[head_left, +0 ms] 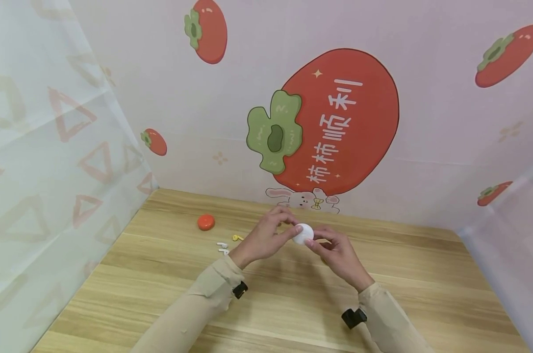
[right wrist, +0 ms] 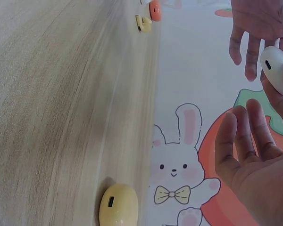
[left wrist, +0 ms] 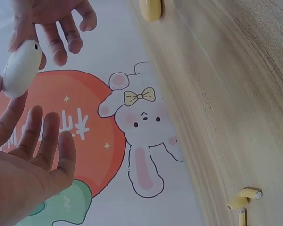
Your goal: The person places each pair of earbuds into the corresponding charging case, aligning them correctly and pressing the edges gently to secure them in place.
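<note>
A white case (head_left: 303,234) is held above the wooden table (head_left: 266,304), pinched at one side by the thumb and fingers of the left hand (head_left: 266,237) and at the other by those of the right hand (head_left: 340,255). Its round face is turned up toward the head camera. In the left wrist view an oval outline is shown, its long axis slanted from upper right to lower left; the dark slot (left wrist: 37,46) is pointed to the table side. Yellow earbuds (left wrist: 239,202) and an orange case (head_left: 206,222) are seen to the left.
</note>
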Demonstrator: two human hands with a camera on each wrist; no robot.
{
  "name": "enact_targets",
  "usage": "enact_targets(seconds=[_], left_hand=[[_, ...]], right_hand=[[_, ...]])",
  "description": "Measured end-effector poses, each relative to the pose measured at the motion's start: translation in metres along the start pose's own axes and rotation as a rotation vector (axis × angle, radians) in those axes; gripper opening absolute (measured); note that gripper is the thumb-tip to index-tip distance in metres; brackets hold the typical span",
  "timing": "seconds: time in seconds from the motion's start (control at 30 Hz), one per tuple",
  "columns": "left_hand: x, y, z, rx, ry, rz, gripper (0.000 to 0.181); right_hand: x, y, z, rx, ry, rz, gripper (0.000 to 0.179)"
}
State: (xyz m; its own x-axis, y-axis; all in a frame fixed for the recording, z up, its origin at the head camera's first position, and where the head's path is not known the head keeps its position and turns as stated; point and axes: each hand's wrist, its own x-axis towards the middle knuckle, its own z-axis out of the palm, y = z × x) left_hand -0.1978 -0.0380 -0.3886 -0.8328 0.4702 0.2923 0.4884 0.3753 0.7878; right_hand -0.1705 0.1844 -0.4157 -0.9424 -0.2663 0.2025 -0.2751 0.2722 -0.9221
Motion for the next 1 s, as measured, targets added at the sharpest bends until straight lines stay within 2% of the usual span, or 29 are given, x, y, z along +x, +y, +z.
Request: enact_targets(seconds=[0.5, 0.73, 1.0], left_hand=[[0.0009, 0.0031, 0.0015, -0.013, 0.010, -0.018, 0.027], [0.0025, 0.0028, 0.0016, -0.016, 0.021, -0.045, 0.030], [0.0030, 0.0012, 0.0025, -0.006, 0.028, -0.052, 0.034]], right_hand=[[0.0013, -0.0021, -0.0008, -0.003, -0.007, 0.009, 0.020], [0.0008, -0.0010, 0.0004, -0.022, -0.009, -0.043, 0.021], [0.0001, 0.0007, 0.0009, -0.026, -0.012, -0.063, 0.024]])
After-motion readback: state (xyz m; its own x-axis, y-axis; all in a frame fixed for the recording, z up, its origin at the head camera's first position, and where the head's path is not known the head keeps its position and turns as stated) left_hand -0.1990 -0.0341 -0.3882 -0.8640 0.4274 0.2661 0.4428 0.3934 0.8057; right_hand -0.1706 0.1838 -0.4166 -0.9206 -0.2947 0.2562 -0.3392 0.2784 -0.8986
